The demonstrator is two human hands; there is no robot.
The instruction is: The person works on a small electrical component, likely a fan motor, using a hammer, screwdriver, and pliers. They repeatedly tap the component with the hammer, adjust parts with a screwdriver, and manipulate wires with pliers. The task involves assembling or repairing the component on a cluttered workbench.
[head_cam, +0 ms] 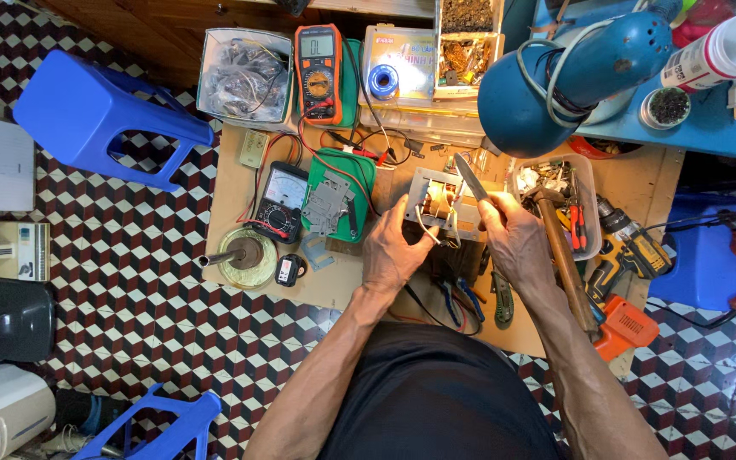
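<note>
- Presently, one knife (471,178) is pinched in the closed fingers of the right hand (517,243), blade pointing to eleven o'clock.
- One small transformer (440,203) is gripped by the curled left hand (393,251), lying at twelve o'clock of those fingers.
- Two multimeters are counted: one analog (281,201), one orange digital (318,72).
- Two blue stools (100,115) are seen at nine o'clock.

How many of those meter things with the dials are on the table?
2. An orange digital multimeter stands at the back edge of the wooden board. A black needle-dial meter lies nearer, left of the left hand. Clutter could hide more.
</note>
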